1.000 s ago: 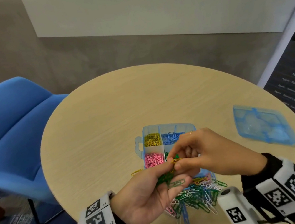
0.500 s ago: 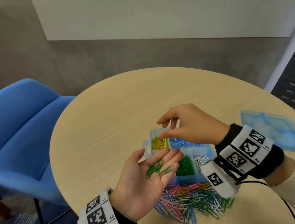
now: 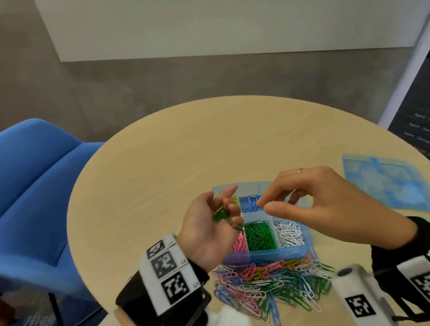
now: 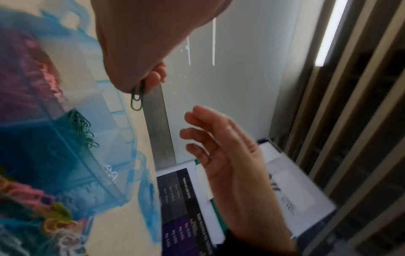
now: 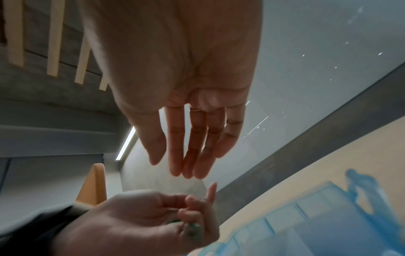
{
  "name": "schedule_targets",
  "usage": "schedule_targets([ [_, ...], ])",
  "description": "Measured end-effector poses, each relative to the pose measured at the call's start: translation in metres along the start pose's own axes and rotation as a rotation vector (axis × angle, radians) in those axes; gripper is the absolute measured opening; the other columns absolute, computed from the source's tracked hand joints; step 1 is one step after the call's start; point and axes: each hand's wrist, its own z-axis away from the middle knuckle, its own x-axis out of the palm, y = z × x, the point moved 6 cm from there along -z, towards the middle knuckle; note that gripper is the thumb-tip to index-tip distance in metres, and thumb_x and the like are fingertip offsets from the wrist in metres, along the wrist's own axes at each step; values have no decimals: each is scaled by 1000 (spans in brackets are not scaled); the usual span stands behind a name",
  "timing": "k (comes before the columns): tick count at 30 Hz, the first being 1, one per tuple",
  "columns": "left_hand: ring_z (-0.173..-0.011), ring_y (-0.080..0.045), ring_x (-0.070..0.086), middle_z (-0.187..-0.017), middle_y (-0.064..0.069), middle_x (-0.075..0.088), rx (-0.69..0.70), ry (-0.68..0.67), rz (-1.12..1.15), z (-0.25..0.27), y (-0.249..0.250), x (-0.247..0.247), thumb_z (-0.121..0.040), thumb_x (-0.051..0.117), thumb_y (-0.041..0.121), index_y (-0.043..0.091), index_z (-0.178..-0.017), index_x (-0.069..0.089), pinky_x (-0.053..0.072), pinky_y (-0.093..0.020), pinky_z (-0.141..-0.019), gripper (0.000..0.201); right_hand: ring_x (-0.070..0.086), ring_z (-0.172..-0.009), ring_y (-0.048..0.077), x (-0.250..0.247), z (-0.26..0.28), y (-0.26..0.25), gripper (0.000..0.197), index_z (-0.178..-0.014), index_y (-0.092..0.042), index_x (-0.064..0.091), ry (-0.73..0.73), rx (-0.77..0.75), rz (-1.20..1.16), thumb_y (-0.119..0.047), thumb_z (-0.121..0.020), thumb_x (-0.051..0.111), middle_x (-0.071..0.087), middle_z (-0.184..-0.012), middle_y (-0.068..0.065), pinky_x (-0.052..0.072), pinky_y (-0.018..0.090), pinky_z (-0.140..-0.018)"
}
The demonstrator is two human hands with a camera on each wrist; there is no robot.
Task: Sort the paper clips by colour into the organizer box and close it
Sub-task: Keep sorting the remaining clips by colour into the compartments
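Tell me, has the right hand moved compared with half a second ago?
Yes. The right hand has drawn back toward the person, from the box's far yellow corner to over its middle.

Open blue organizer box (image 3: 268, 253) holds sorted clips; mixed paper clips (image 3: 271, 284) heaped just before it

A round, light wood-grain table (image 3: 154, 178) carries three things. Near its middle sits an open translucent blue plastic organizer box (image 3: 293, 249) divided into compartments. Touching the box's near side lies a loose heap of mixed-colour paper clips (image 3: 269, 287). Well apart, toward the table's right edge, a translucent blue plastic lid (image 3: 387, 182) lies flat.
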Motion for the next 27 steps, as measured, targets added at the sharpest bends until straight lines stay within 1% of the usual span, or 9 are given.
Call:
schedule_targets([
  [2, -56, -10, 37, -65, -1, 40, 55, 9, -99, -11, -4, 11, -102, 29, 20, 0, -107, 62, 25, -21, -53, 39, 65, -89, 7, -2, 8, 2, 9, -92, -32, 75, -13, 1, 2, -34, -90, 67, 70, -89, -14, 51, 29, -78],
  [4, -57, -11, 43, -64, -1, 43, 107, 26, -226, -19, -8, 19, -102, 30, 18, 2, -100, 66, 33, -21, -53, 39, 65, -90, 7, -5, 16, 3, 10, -92, -33, 75, -15, 0, 2, -36, -89, 66, 70, -89, -14, 51, 28, -78],
  [7, -71, -15, 57, -70, -1, 52, 126, 11, -444, -23, -17, 26, -100, 38, 12, 7, -96, 67, 38, -27, -72, 31, 65, -91, 9, -11, 25, 6, 9, -91, -34, 75, -6, -2, 15, -34, -90, 66, 71, -90, -14, 51, 28, -78],
  [10, -97, -19, 63, -93, -4, 64, 145, -57, -614, -20, -22, 29, -101, 40, 13, 10, -105, 66, 37, -29, -92, 27, 65, -90, 8, -15, 37, 10, 8, -89, -35, 74, -15, 6, 52, -35, -90, 66, 70, -89, -17, 49, 25, -77],
  [13, -118, -16, 56, -122, -2, 65, 190, -139, -765, -14, -19, 32, -103, 39, 23, 17, -117, 65, 23, -34, -108, 30, 65, -88, 7, -13, 45, 17, 8, -88, -35, 74, -42, 20, 77, -33, -90, 66, 69, -88, -19, 47, 21, -75],
  [18, -138, -10, 32, -142, 6, 48, 218, -341, -983, -4, -16, 38, -102, 34, 42, 35, -136, 50, 15, -32, -112, 38, 64, -86, 2, -2, 53, 32, 8, -90, -33, 74, -88, 57, 112, -34, -90, 66, 68, -86, -20, 45, 15, -75],
  [20, -136, -5, 36, -140, 10, 51, 246, -419, -1035, 5, -10, 40, -97, 41, 47, 37, -136, 48, 19, -31, -114, 41, 63, -85, 1, 2, 57, 37, 8, -91, -32, 73, -106, 62, 143, -36, -90, 65, 67, -85, -19, 44, 15, -73],
  [23, -122, -3, 54, -126, 10, 64, 277, -436, -1125, 19, 9, 36, -97, 49, 37, 31, -130, 55, 33, -30, -110, 34, 61, -86, 0, 6, 65, 47, 11, -95, -33, 72, -158, 81, 208, -39, -91, 64, 65, -86, -19, 43, 13, -71],
  [27, -101, -4, 63, -107, 7, 71, 377, -381, -1434, 31, 34, 13, -101, 44, 20, 20, -108, 70, 48, -25, -89, 27, 58, -92, -3, 16, 76, 60, 19, -106, -34, 71, -275, 120, 264, -40, -92, 61, 66, -98, -20, 45, 16, -77],
])
